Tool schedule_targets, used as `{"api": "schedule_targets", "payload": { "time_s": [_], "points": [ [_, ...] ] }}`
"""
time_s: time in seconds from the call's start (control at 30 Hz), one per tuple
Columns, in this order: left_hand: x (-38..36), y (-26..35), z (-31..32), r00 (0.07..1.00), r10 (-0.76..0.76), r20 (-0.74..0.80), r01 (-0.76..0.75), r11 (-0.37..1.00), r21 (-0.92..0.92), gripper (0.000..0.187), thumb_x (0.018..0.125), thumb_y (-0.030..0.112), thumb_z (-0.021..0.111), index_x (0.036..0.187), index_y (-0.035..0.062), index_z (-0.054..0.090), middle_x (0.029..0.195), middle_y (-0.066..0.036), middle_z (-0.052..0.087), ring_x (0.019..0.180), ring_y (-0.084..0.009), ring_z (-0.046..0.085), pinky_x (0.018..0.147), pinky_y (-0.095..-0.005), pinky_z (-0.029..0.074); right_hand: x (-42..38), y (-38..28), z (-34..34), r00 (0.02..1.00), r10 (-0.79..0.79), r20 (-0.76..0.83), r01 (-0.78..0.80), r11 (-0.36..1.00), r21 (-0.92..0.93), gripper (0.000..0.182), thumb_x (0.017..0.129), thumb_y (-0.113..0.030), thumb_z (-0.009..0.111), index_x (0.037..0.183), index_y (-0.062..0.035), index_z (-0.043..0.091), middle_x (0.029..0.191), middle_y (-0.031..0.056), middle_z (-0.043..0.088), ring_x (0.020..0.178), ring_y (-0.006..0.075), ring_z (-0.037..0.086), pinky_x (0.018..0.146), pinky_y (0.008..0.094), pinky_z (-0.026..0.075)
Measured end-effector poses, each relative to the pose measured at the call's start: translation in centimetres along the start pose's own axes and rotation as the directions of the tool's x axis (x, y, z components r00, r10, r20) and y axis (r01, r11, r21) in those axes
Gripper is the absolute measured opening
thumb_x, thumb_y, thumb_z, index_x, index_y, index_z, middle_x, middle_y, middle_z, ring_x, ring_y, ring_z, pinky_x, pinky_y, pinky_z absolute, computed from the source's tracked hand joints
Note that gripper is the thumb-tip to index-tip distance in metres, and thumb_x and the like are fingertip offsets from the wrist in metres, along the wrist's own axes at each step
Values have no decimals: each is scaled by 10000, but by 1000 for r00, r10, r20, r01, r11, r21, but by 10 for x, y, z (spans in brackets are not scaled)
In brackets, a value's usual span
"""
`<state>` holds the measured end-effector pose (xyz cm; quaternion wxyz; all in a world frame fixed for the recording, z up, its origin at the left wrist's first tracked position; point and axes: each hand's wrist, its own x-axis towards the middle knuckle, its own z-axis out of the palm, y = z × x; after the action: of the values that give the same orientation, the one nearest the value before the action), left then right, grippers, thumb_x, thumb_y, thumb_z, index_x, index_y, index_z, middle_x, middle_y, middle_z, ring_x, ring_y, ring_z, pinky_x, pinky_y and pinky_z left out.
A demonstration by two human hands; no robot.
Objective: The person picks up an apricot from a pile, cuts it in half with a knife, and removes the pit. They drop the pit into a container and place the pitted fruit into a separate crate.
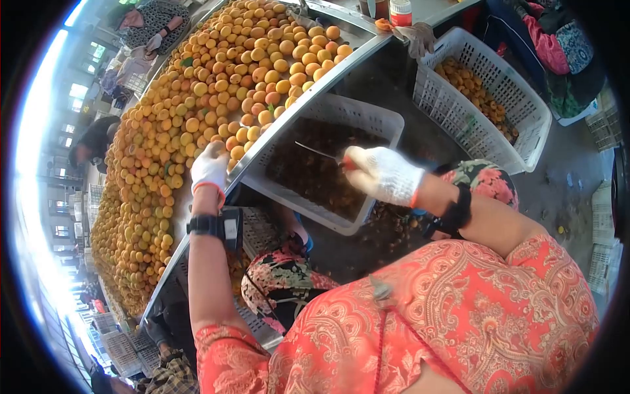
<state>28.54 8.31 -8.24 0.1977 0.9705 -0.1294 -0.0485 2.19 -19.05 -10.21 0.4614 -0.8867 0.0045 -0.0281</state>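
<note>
Orange-yellow apricots (216, 85), white gloves w/ orange cuffs (384, 174), white crates (367, 121), red paisley sleeves (459, 308).

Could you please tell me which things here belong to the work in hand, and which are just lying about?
In use:
left hand on the fruit pile
right hand holding a knife
crate of dark pits below the knife

Lying about:
second crate of fruit
red-lidded jar
spare glove

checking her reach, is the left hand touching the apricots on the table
Touching: the head view shows the gloved left hand resting on the apricots at the table's edge.
</note>
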Motion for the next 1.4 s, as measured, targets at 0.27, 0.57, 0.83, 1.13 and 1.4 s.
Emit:
{"api": "schedule_targets", "payload": {
  "time_s": [0.27, 0.57, 0.83, 1.13, 1.4],
  "points": [
    [75, -9, 42, 996, 48, 74, -61, 981, 183, 372, 845, 310, 628, 1119, 60, 647, 989, -203, 704, 956, -321, 679, 853, -393, 516, 1, 7, -8, 997, 65, 50, -63, 997, -42, 248, 918, -247, 591, 986, -11, 561, 851, 252, 663, 854, 441, 645, 738, 482, 505],
    [-71, 82, -25, 978, 209, -11, -63, 242, -968, 437, 819, -48, 566, 1255, -70, 540, 1048, -117, 599, 763, -147, 555, 680, -251, 456, -1, -24, -9, 993, -37, -110, 73, 935, 348, 159, 949, -150, 606, 1000, -11, 547, 753, 193, 621, 714, 263, 654, 659, 351, 496],
    [-198, 120, -32, 966, 258, 12, 4, 31, -1000, 513, 791, 0, 656, 1287, -16, 528, 1102, -169, 639, 891, -204, 630, 758, -311, 541, -30, -91, -1, 985, -173, 0, 166, 949, 268, 244, 988, -262, 571, 1000, -19, 547, 763, 172, 613, 732, 292, 617, 613, 394, 478],
    [-239, 129, -36, 975, 190, -112, -100, -70, -992, 484, 817, -38, 665, 1282, -34, 527, 1058, -131, 636, 861, -182, 642, 734, -288, 549, -57, -118, -4, 985, -169, 40, 159, 968, 192, 230, 999, -217, 551, 1070, 2, 552, 729, 138, 609, 653, 180, 615, 598, 338, 484],
    [-251, 135, -39, 982, 128, -136, -130, -55, -990, 428, 820, -81, 643, 1235, -48, 544, 1016, -113, 628, 799, -163, 628, 679, -271, 533, -67, -121, -1, 969, -238, -59, 245, 957, 154, 351, 975, -361, 571, 951, -11, 564, 792, 252, 634, 822, 443, 640, 651, 482, 486]
  ]
}}
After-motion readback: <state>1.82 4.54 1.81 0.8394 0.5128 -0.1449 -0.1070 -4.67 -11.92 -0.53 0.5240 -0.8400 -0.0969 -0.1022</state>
